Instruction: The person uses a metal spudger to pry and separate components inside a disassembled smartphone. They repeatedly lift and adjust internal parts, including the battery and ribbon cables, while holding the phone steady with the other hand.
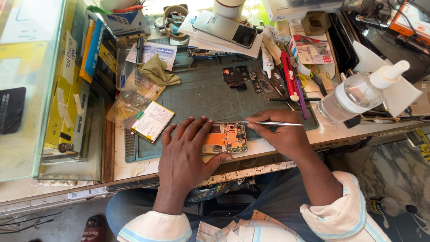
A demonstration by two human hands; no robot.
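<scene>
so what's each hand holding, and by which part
Right hand pinches thin metal tweezers near their middle. Left hand presses flat on the opened phone, steadying it without gripping.

Cream sleeves (345,215) rolled to the elbows — pale blue stripes at the cuffs — over blue trousers (277,201).

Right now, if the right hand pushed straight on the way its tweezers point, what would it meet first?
The right hand holds tweezers pointing left along the opened phone's top edge. First in that line are probably the left hand's fingertips resting on the phone, though depth is unclear.
</scene>
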